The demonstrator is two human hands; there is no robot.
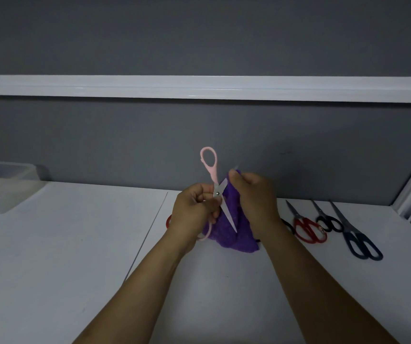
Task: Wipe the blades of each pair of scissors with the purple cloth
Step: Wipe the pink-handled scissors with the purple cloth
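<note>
My left hand (194, 209) grips the pink scissors (210, 167) near their pivot, above the white table. The scissors are spread open: one pink loop stands up, one bare blade slants down over the cloth. My right hand (254, 194) pinches the purple cloth (236, 234) around the other blade, whose tip pokes out above my thumb. The cloth hangs down between my hands and its lower end reaches the table.
Red scissors (307, 228), small black scissors (328, 220) and large dark blue scissors (358, 240) lie in a row on the table (75, 244) to the right. A red handle (168, 220) peeks out behind my left hand. A clear plastic bin (6, 180) stands far left.
</note>
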